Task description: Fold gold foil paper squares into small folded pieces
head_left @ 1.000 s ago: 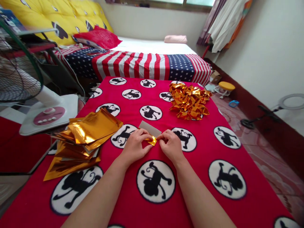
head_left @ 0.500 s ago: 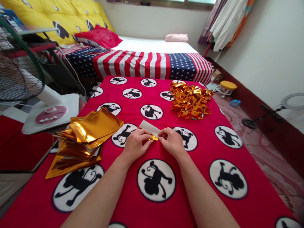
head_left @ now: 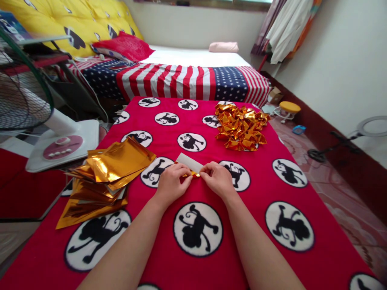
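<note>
Between my hands, near the middle of the red cloth, lies a sheet of gold foil paper (head_left: 188,162). Its pale back faces up, and a narrow gold strip is folded over along the near edge. My left hand (head_left: 173,181) pinches that edge at the left, thumb against fingers. At the right end of the same edge, my right hand (head_left: 217,178) pinches the paper too. To the left sits a loose pile of flat gold foil sheets (head_left: 121,161). Folded gold foil pieces (head_left: 242,127) are heaped at the far right of the cloth.
The red cloth (head_left: 242,225) with monkey circles covers the table. A fan (head_left: 65,141) stands at the left. Behind the table is a bed with a striped cover (head_left: 169,80) and a red pillow (head_left: 123,46). A yellow stool (head_left: 289,106) stands on the floor at right.
Both hands stay at the paper's near edge with almost the same grip. The whole view has shifted very slightly; the piles look the same.
</note>
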Tool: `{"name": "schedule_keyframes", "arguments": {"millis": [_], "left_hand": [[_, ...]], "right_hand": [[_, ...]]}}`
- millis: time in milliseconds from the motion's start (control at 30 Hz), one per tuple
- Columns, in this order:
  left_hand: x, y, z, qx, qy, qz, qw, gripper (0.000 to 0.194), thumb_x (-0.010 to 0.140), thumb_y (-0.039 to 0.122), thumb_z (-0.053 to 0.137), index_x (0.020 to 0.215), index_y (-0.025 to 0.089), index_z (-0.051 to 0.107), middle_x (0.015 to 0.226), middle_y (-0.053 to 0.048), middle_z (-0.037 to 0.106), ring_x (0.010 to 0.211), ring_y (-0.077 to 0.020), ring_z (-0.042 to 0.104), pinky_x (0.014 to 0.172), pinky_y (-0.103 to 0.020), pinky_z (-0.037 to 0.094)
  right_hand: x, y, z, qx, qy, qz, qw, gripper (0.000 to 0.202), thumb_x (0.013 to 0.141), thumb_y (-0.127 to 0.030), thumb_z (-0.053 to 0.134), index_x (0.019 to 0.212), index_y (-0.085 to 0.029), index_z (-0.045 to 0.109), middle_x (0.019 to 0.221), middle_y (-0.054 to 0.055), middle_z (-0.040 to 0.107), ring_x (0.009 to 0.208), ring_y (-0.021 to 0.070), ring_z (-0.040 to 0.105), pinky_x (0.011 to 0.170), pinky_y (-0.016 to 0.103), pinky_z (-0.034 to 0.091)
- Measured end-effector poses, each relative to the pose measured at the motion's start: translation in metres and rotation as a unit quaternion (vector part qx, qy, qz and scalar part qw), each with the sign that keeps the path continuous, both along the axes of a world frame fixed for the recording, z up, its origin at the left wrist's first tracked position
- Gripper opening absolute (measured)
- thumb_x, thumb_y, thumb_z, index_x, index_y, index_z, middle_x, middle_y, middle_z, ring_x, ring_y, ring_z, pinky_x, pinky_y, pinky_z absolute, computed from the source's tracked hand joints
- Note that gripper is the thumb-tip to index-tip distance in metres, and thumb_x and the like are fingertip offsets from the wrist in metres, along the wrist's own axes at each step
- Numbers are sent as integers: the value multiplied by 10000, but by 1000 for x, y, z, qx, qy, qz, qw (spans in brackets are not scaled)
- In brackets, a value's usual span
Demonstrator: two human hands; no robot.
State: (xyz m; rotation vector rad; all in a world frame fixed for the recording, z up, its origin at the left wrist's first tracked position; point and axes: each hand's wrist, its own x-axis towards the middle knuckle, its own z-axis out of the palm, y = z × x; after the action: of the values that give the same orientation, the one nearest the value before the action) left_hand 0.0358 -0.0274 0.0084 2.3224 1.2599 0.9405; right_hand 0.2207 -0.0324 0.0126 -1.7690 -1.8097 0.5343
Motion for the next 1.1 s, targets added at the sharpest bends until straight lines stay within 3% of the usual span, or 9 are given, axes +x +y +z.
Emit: {"name": "schedule_keyframes", "arguments": {"millis": [300,667,1100], "left_hand": [[0,0,-3,11,13,-2,1000,101,847,252,634,851,238,734,928,-33,689,861,-183,613,803,-340,483],[14,-1,-4,10,40,85,996,113,788,199,643,676,199,627,756,-28,639,779,-192,595,720,-335,459],[22,-3,-3,-21,72,149,986,136,774,224,598,646,200,639,872,-21,629,790,-169,591,727,-301,437]], "right_hand": [[1,2,-1,-2,-6,1,1000,62,721,-212,643,728,-246,694,717,-34,653,610,111,556,541,238,328],[1,3,2,-24,-13,-6,1000,67,721,-223,646,717,-259,703,715,-37,655,624,116,568,545,244,327],[1,3,5,-46,-22,-5,999,78,736,-253,632,740,-261,710,747,-37,672,654,116,572,562,236,321]]}}
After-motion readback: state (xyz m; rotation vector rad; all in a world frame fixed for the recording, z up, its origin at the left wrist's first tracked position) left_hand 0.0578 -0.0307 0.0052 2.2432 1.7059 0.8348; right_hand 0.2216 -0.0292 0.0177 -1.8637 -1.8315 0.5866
